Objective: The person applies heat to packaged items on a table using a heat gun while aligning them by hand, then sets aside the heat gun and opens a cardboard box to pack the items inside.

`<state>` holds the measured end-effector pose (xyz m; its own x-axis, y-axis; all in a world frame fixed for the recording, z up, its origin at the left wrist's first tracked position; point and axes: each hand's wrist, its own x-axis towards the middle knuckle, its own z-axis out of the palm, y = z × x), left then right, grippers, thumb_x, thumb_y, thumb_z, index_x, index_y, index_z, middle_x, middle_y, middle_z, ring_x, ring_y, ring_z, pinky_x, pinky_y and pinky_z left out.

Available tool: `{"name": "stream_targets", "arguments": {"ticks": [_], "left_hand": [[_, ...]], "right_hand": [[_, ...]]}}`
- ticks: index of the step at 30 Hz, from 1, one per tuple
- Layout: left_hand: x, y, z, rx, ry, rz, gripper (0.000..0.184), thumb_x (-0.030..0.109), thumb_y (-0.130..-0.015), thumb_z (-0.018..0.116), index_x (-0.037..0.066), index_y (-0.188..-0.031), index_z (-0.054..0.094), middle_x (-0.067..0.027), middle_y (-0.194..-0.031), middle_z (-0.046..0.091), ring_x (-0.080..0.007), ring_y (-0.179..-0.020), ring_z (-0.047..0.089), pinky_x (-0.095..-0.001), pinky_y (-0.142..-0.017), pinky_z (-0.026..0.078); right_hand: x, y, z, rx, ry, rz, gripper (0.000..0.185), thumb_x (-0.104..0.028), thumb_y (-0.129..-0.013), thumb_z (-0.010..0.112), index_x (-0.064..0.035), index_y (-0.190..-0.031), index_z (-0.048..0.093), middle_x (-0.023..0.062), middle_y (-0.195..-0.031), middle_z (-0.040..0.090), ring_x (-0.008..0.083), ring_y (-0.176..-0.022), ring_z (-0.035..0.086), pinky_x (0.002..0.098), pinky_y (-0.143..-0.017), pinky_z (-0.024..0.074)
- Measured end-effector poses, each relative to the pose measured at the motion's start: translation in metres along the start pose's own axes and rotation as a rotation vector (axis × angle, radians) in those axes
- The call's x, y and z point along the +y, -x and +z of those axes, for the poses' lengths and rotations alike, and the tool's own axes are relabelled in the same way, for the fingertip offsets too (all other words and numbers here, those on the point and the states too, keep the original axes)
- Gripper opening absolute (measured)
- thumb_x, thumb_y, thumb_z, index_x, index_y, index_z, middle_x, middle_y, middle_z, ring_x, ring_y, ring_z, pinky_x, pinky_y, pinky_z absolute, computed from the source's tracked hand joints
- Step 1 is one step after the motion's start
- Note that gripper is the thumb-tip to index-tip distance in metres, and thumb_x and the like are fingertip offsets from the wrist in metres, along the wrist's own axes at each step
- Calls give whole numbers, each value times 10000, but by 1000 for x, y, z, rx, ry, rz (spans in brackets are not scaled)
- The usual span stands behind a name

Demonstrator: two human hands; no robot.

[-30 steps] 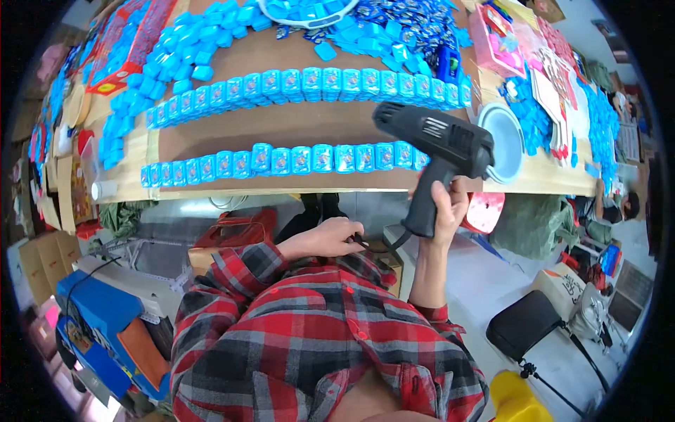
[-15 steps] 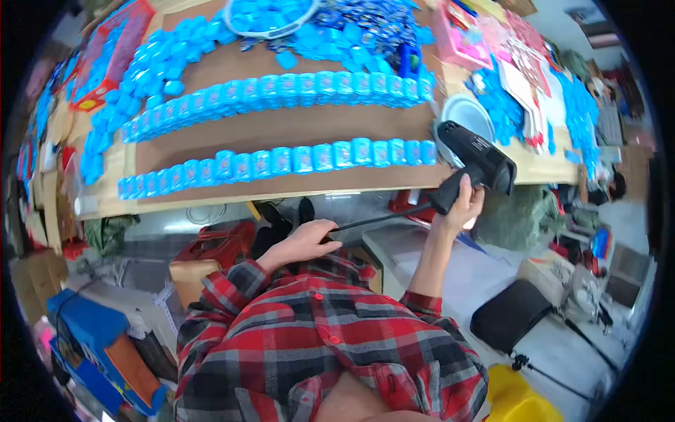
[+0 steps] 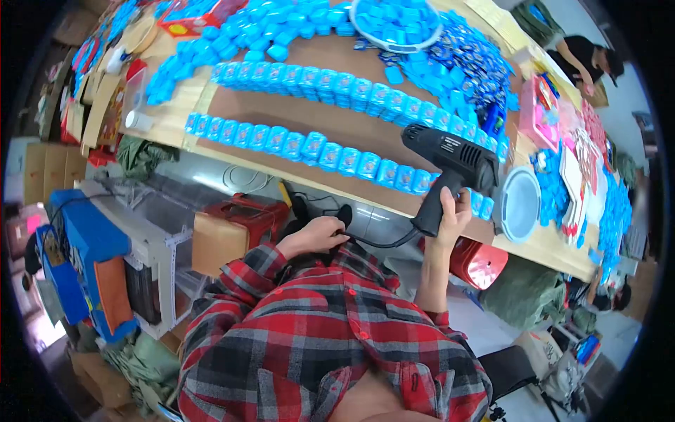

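A black heat gun [image 3: 453, 158] is in my right hand [image 3: 453, 214], fingers wrapped round its handle. Its nozzle points left over the front row of small blue boxes [image 3: 313, 146]. Behind them runs a second, taller row of blue boxes [image 3: 330, 86], stacked several high. My left hand [image 3: 316, 235] is low in front of my waist, closed on the heat gun's black cord [image 3: 383, 245]. Part of the cord is hidden behind that hand.
A pale blue basin [image 3: 520, 204] stands right of the rows. Another basin [image 3: 394, 47] full of blue pieces sits at the back, beside loose blue packets [image 3: 471, 60]. A pink box [image 3: 540, 112] is farther right. Another person [image 3: 580, 60] is at the far right.
My view has turned, so the table now slants down to the right. The heat gun has moved left from beside the pale basin to over the front row. My left hand stays at the cord.
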<state>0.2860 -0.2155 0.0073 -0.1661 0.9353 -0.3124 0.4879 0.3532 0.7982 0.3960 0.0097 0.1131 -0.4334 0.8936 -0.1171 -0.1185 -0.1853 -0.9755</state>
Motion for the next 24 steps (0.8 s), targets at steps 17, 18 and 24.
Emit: {"name": "stream_targets", "arguments": {"ticks": [17,18,24], "left_hand": [[-68,131,-34,428,201,-213,189,172,-768,627,-8,-807,587,-112,-749,588,-243,-620,506,-326,-584,417],[-70,136,-36,431,207,-214,189,172,-768,627,-8,-807,587,-112,-749,588,-243,-620,506,-326,-584,417],[-80,156,-44,492,242,-211,198,174,-773,639,-13,-811,584,-105,-733,582,-222,-592,485,-312,-550,398]], "right_hand": [[8,62,220,-795,118,60,351,-88,-793,567,43,-1101,461,179,-896,615,204,-635,610,251,-584,495],[8,69,232,-820,136,57,348,-82,-785,578,44,-1087,460,179,-901,614,202,-633,609,254,-585,494],[19,96,299,-1024,209,47,306,-50,-758,623,27,-1005,459,166,-925,599,189,-621,596,250,-572,480]]}}
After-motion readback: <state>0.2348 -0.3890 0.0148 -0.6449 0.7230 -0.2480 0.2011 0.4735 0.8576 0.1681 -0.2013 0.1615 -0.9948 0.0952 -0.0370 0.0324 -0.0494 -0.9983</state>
